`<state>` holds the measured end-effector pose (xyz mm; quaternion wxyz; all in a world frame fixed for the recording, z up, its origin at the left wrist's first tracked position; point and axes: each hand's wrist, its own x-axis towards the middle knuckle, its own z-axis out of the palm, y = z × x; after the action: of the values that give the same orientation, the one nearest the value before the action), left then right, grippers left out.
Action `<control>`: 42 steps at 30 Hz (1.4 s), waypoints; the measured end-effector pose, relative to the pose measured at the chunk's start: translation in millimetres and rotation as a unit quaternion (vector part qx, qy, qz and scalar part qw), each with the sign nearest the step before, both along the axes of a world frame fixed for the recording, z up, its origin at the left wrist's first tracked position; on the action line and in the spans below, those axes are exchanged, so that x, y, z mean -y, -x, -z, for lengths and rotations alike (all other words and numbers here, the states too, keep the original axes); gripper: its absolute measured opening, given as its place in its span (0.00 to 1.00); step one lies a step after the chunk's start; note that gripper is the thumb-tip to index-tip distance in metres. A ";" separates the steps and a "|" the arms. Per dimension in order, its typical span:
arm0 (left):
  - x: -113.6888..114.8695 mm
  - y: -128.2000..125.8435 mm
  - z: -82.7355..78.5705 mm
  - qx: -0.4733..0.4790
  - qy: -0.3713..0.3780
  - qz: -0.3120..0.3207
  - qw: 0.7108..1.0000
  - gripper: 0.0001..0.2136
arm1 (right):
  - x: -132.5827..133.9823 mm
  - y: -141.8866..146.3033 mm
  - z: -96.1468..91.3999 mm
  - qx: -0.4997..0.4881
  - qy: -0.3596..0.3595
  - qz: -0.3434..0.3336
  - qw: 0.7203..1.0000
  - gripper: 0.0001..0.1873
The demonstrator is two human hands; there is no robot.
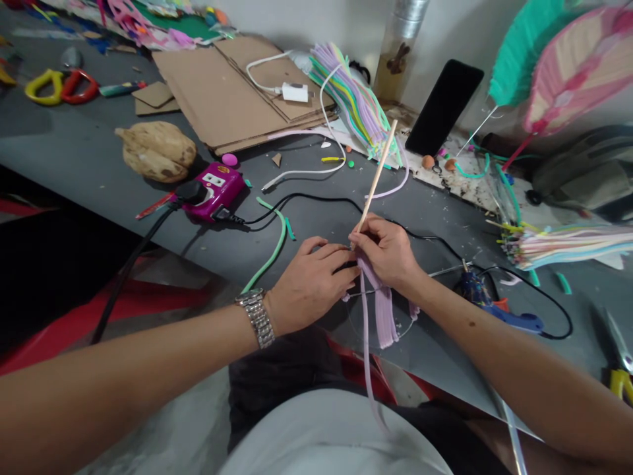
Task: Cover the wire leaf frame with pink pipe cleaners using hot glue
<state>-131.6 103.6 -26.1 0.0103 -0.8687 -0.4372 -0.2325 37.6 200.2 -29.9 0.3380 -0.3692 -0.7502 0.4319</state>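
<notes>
My right hand (388,254) pinches a thin wooden stick (380,171) that slants up and away. Beneath that hand, lilac pipe cleaners (386,315) lie side by side on a thin wire frame, and one loose strand (366,343) hangs over the table edge towards my lap. My left hand (316,280), with a metal watch (256,318) at its wrist, has its bent fingers closed at the left side of the lilac work. Its fingertips partly hide what they grip. The stick's lower end meets the work between both hands.
A glue gun (494,307) lies to the right, its black cord crossing the table. A purple power socket (215,191), cardboard sheets (237,99), pipe cleaner bundles (351,99), a phone (445,105) and scissors (618,349) surround the work. The grey table's edge (192,264) runs before me.
</notes>
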 end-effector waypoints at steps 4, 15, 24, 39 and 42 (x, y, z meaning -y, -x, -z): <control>0.0 0.1 -0.5 -0.002 0.007 0.000 1.000 0.09 | -3.3 -1.0 -1.5 -0.060 0.025 0.027 0.998 0.10; -0.8 0.0 -1.4 -0.009 -0.003 0.010 1.000 0.09 | -8.4 -0.1 3.9 -0.048 0.054 0.024 0.997 0.11; -0.6 0.4 0.6 -0.007 0.001 0.011 1.000 0.10 | -8.5 -0.5 4.8 -0.039 0.053 0.023 0.998 0.12; -1.2 0.7 -0.6 -0.003 0.018 0.016 1.000 0.11 | -5.6 -1.5 3.0 -0.053 0.058 0.026 0.997 0.13; -1.4 0.7 -0.2 0.001 0.014 0.020 1.000 0.11 | -6.1 -2.1 3.7 -0.057 0.059 0.025 0.996 0.13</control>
<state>-132.3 105.1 -25.9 -0.0070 -0.8774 -0.4227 -0.2269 39.7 206.4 -33.6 0.3684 -0.3824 -0.6935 0.4869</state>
